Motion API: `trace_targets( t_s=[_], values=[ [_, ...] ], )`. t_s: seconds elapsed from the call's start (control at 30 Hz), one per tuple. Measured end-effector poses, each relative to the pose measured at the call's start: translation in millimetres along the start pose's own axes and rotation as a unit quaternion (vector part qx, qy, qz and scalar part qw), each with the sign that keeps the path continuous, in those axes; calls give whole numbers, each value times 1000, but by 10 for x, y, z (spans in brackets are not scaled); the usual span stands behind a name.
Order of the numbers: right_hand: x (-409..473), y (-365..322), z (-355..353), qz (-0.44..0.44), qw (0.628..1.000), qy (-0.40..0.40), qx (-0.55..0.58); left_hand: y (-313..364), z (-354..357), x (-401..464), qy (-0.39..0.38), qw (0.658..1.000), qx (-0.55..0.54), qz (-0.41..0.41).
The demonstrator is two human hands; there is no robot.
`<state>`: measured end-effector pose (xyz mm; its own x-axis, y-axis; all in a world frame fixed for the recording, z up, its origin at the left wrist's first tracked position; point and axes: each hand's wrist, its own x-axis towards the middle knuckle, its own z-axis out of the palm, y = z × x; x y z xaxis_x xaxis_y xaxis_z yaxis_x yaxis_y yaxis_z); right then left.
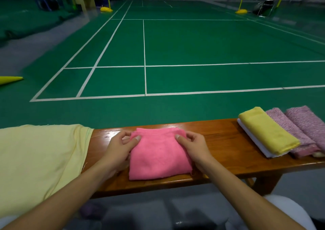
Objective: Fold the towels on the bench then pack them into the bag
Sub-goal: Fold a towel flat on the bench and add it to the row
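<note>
1. We are looking at a folded pink towel (159,156) lying mid-bench (223,141), long axis running front edge to back edge.
2. Our left hand (119,149) and right hand (192,146) are pinching its far corners.

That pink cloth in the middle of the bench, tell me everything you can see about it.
The pink towel is soft, slightly fuzzy cloth, folded into a rough rectangle and lying flat on the wooden bench. Its near edge sits close to the bench's front edge. The left hand and right hand each pinch a far corner, thumbs on top. It lies apart from the other cloths on either side.
</note>
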<state>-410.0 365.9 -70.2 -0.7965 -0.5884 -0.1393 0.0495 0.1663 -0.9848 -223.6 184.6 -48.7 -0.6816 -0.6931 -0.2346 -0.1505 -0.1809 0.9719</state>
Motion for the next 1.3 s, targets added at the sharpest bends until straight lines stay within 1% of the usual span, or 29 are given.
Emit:
trace_targets(
  t_s=[0.1,0.17,0.23,0.27,0.3,0.33,0.37,0.4,0.43,0.47,0.5,0.53,0.6,0.63,0.67,0.7,0.73,0.8,0.9,0.97,1.03,1.07,1.1,1.13,1.17,1.2,1.23,1.3],
  values=[
    [158,-68,57,-35,999,38,-5,117,51,103,21,1000,-2,21],
    [277,-67,87,-36,998,53,-23,158,62,194,25,1000,-1,18],
    [385,-69,99,-31,994,91,-48,174,38,323,43,999,9,23],
    [425,-82,89,-33,989,117,-81,178,9,392,61,996,39,44],
    [443,-97,63,-52,980,141,-132,193,-32,453,81,987,110,79],
    [441,-102,32,-86,964,160,-193,209,-76,492,100,965,214,117],
    [429,-95,8,-131,945,169,-246,210,-104,504,110,932,307,156],
    [402,-88,0,-181,928,164,-283,210,-106,482,108,902,371,194],
    [369,-70,18,-227,913,141,-308,192,-82,444,86,881,407,227],
    [316,-50,58,-270,900,98,-328,158,-25,376,45,864,434,251],
    [276,7,114,-299,885,39,-354,73,43,330,-8,845,465,266],
    [232,72,175,-321,862,-24,-391,-31,112,290,-57,819,505,267],
    [162,219,250,-333,802,-118,-481,-272,174,284,-109,756,590,261],
    [129,274,251,-320,776,-143,-524,-363,161,304,-116,729,624,257],
    [108,313,228,-304,757,-156,-557,-409,127,322,-118,709,648,252],
    [100,334,187,-292,745,-163,-577,-430,88,338,-119,696,662,252],
    [98,342,142,-280,741,-167,-588,-418,52,338,-118,693,666,250],
    [103,330,60,-261,745,-172,-589,-372,-29,355,-121,694,667,241],
    [91,302,-64,-245,754,-171,-585,-296,-151,359,-126,715,643,242],
    [75,275,-144,-257,764,-154,-572,-259,-235,332,-113,739,613,257],
    [45,248,-198,-292,773,-127,-549,-233,-290,286,-106,748,587,290],
    [27,242,-211,-313,777,-119,-533,-219,-298,253,-108,761,563,304],
    [4,241,-214,-332,784,-115,-511,-208,-291,217,-113,781,531,309],
    [-24,245,-207,-344,795,-118,-486,-193,-272,178,-121,802,499,305],
    [-57,246,-193,-348,805,-126,-464,-185,-254,148,-131,815,478,301],
    [-85,249,-181,-346,811,-139,-450,-187,-238,121,-145,817,470,302],
    [-109,250,-175,-344,812,-152,-447,-197,-228,99,-161,809,476,307],
    [-137,263,-172,-336,806,-168,-457,-216,-216,67,-187,772,517,318]
  ],
)
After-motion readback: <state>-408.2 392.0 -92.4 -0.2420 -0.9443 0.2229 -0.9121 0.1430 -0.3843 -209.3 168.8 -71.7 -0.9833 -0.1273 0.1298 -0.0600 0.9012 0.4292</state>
